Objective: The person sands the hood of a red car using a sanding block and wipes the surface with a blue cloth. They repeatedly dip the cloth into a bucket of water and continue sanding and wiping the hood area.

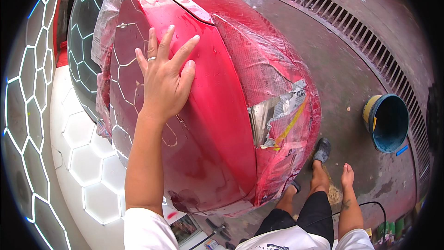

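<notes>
My left hand reaches out over the wet red car body panel, its fingers spread and a ring on one of them. The palm faces the paint; whether it rests fully on it is hard to tell. Water drops dot the panel. Newspaper and clear plastic film mask the neighbouring section, and a partly uncovered lamp shows at the corner. Down at my right side hangs my right hand, away from the car, its fingers stretched downward and nothing visible in it.
A dark teal bucket stands on the floor at the right, beside a long metal drain grate. Behind my right arm a black cable curves. Masking paper hangs by the car window. Hexagonal light lines reflect at left.
</notes>
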{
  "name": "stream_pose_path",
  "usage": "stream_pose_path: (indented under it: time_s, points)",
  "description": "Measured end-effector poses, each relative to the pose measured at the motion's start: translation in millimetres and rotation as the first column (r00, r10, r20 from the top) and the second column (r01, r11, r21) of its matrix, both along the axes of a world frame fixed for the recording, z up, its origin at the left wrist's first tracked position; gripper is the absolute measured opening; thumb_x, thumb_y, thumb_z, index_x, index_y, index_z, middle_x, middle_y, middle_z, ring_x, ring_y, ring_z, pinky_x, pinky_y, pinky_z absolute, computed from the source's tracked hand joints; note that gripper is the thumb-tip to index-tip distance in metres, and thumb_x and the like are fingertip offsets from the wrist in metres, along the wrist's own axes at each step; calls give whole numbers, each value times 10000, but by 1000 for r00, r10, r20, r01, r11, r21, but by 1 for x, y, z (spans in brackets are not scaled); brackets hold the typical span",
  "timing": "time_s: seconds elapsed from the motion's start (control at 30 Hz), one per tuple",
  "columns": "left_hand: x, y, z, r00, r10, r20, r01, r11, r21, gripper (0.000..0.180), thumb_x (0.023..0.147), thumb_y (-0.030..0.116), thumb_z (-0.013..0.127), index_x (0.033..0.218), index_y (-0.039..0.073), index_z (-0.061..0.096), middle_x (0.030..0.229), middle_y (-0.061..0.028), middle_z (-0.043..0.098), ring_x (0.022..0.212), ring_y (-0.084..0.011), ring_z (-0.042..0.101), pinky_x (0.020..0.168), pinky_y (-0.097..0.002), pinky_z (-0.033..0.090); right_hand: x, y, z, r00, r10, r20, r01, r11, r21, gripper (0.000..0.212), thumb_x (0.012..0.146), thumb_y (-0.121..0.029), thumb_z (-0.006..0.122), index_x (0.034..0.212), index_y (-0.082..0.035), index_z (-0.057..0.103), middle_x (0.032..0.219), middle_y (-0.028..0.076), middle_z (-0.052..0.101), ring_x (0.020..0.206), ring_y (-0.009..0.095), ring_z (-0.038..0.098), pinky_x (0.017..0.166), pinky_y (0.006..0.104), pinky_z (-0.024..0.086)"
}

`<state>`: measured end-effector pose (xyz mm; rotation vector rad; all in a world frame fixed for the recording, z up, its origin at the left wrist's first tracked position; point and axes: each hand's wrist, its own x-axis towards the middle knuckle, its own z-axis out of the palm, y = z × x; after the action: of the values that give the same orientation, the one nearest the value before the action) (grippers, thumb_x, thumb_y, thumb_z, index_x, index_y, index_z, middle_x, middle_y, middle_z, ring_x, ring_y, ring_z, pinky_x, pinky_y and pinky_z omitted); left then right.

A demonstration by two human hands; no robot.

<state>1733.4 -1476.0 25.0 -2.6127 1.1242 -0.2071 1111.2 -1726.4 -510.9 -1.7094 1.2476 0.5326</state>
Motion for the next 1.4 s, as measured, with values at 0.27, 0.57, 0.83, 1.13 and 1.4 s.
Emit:
stream_pose_path:
  time_s: [0.27, 0.57, 0.83, 1.13, 1.4]
  points:
    - [3, -29, -11, 999, -27, -22, 32, 968, 249, 630, 1036, 319, 529, 1657, 400, 590, 1842, -126, 348, 1744, -431, 125, 1320, -793, -34, 34, -10, -7, 989, 78, 125, -76, 997, -21, 533, 1184, -405, 506, 1445, 13, 709, 1444, 244, 728, 1373, 398, 674, 1185, 448, 495]
    - [-54, -19, -20, 992, -78, -102, 98, 971, 217, 643, 947, 381, 658, 1590, 404, 668, 1819, -153, 383, 1738, -461, 137, 1304, -815, -24, 21, -4, -12, 991, 92, 100, -89, 995, -39, 518, 1184, -411, 505, 1433, -12, 721, 1434, 237, 730, 1366, 404, 671, 1184, 448, 495]
    - [-126, 16, -29, 965, -77, -252, 121, 979, 165, 632, 898, 393, 681, 1527, 435, 726, 1857, -149, 326, 1755, -436, 99, 1339, -716, -100, -12, 13, -11, 992, 95, 80, -92, 995, -36, 516, 1184, -401, 502, 1446, -9, 711, 1433, 245, 726, 1368, 414, 667, 1185, 456, 492]
    - [-101, 21, -28, 967, -185, -175, 207, 972, 112, 582, 940, 329, 691, 1507, 453, 738, 1854, -104, 340, 1756, -399, 118, 1343, -736, -17, -38, 47, -11, 991, 102, 85, -100, 994, -31, 513, 1187, -402, 505, 1455, -12, 701, 1442, 248, 718, 1370, 415, 660, 1187, 465, 489]
    - [-97, 38, -46, 955, -280, -100, 272, 958, -91, 496, 915, 277, 731, 1400, 291, 831, 1666, -102, 615, 1623, -402, 436, 1351, -704, 109, -64, 68, -12, 994, 71, 82, -66, 996, -61, 492, 1188, -372, 509, 1466, -11, 695, 1474, 252, 705, 1419, 422, 634, 1222, 475, 462]
